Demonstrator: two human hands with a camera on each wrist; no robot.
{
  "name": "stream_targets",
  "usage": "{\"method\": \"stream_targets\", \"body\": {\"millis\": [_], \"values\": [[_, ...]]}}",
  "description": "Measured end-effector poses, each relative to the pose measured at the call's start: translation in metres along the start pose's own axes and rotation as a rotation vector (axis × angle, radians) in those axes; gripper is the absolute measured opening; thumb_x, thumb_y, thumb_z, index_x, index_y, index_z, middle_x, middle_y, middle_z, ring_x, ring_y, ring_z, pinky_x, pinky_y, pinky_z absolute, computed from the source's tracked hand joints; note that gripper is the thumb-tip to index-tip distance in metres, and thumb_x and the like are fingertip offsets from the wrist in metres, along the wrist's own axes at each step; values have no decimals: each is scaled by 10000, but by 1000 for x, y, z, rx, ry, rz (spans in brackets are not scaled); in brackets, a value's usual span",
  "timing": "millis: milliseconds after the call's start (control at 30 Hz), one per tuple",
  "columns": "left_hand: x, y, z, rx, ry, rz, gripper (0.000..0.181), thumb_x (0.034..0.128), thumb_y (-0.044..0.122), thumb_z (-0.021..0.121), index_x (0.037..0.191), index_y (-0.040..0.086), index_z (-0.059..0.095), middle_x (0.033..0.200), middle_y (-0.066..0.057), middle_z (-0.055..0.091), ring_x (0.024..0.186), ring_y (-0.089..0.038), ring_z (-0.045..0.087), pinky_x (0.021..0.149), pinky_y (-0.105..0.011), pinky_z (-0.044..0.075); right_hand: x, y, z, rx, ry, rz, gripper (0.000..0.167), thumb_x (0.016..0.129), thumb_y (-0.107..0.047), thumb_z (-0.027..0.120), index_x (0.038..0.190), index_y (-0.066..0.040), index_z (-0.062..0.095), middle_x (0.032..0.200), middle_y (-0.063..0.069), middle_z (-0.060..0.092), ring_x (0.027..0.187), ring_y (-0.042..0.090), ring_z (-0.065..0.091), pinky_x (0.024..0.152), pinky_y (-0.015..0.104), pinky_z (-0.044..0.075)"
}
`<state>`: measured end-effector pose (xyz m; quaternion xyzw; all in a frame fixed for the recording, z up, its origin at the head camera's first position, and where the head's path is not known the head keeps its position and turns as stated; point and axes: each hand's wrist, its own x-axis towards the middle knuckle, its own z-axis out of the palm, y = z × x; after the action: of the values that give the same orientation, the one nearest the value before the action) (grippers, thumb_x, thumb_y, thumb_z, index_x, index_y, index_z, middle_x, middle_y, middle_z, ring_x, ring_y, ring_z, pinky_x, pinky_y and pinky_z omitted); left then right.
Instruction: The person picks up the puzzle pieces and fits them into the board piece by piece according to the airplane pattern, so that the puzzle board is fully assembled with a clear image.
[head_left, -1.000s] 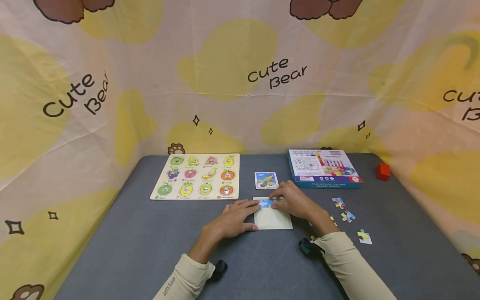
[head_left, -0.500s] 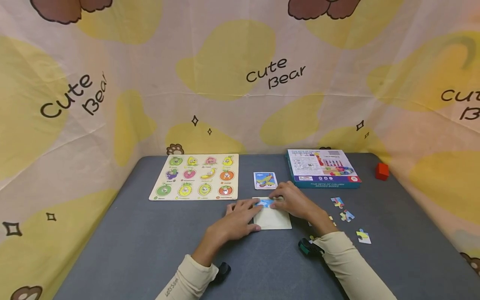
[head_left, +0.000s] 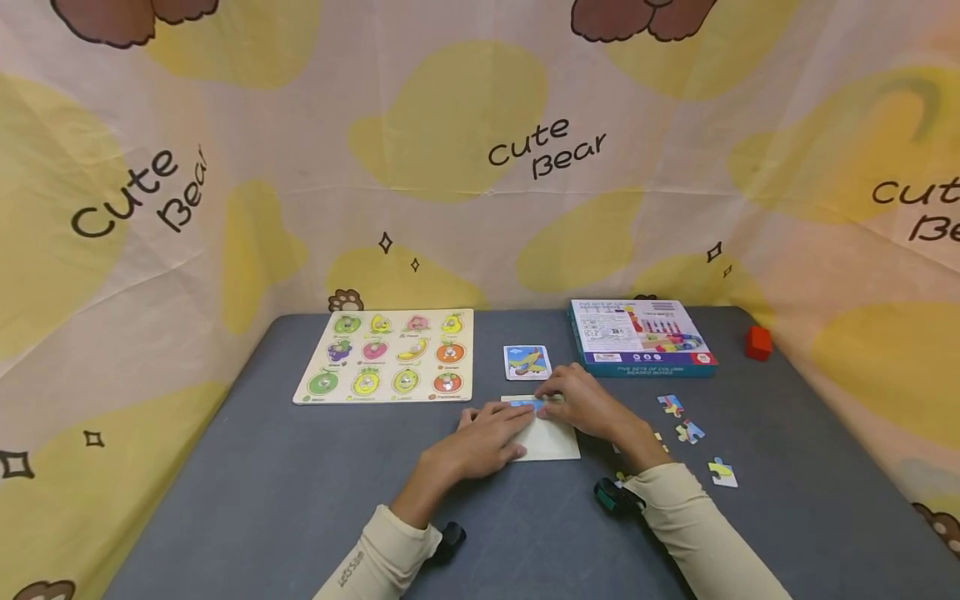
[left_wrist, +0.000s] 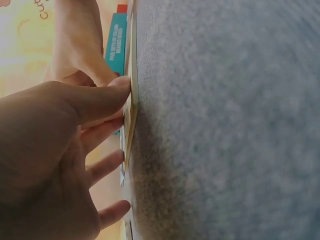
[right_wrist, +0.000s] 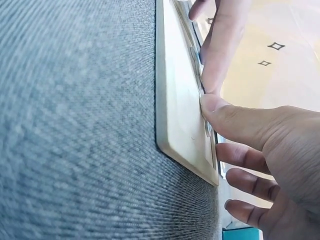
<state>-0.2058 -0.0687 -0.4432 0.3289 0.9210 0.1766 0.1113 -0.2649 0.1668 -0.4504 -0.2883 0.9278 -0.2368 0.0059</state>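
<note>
A pale square puzzle board [head_left: 551,444] lies on the table, with blue jigsaw pieces [head_left: 521,402] along its far edge. My left hand [head_left: 489,439] reaches over the board's left side, fingers extended onto the blue pieces and thumb at the board's near-left part. At the far right corner, my right hand [head_left: 583,406] pinches at a jigsaw piece [right_wrist: 207,128] between thumb and curled fingers. In the right wrist view its thumb presses the piece's edge, close to a left fingertip. My fingers cover much of the blue pieces.
Loose jigsaw pieces [head_left: 689,432] lie to the right, some partly hidden by the right arm. Behind the board is a picture card [head_left: 527,362] with a yellow airplane. A fruit board [head_left: 386,358], a boxed set [head_left: 642,337] and a red block [head_left: 758,342] stand farther back.
My left hand has slid right and farther over the board, its fingers covering more of the blue pieces. The right hand stays at the far right corner.
</note>
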Motion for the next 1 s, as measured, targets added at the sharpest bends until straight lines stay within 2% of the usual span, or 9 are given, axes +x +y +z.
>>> {"method": "stream_targets", "body": {"millis": [233,467,633,1000], "values": [[-1,1,-2,5,-22,1,638,1091,370,588,1665,190,376,1723,37,353,1574,-297,302,1151,-626,286,-6,-2,-8,1,-2,25,285,943,-243,814,1181,-86,803,1121,73,724,1033,262,570,916,474,438],[-1,3,-3,16,-28,1,623,1088,352,596,1653,177,401,1722,33,357,1582,-308,297,1155,-634,291,-23,5,-27,3,-12,69,312,958,-235,805,1222,-69,786,1142,84,725,1087,290,587,974,534,465],[-2,1,-2,10,-32,-3,629,1087,351,598,1656,178,395,1726,43,347,1591,-301,282,1162,-631,282,-42,18,-41,-3,-18,140,338,959,-261,807,1246,-84,777,1202,94,722,1166,326,574,1031,593,458],[-3,-1,-1,-1,-29,10,630,1083,353,604,1651,171,403,1726,31,349,1590,-305,281,1168,-623,273,-90,61,-66,15,28,229,420,952,-297,809,1293,-60,748,1262,153,695,1171,355,538,1019,625,449]]}}
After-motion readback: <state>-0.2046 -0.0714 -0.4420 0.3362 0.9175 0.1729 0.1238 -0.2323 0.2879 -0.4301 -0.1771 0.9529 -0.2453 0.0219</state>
